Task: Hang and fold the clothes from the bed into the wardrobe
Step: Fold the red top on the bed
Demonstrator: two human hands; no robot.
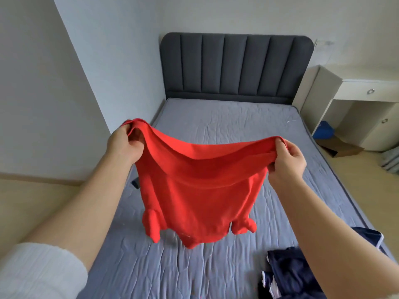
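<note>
Head view: held red garment [200, 197] stretched in air above bed [237, 121], top edge running side to side, sleeves hanging down. Clamped at either end by left hand [124, 145] and right hand [287, 160], fingers curled onto cloth, neither nearer. Noted navy clothes [291, 270] on mattress below right forearm.
</note>
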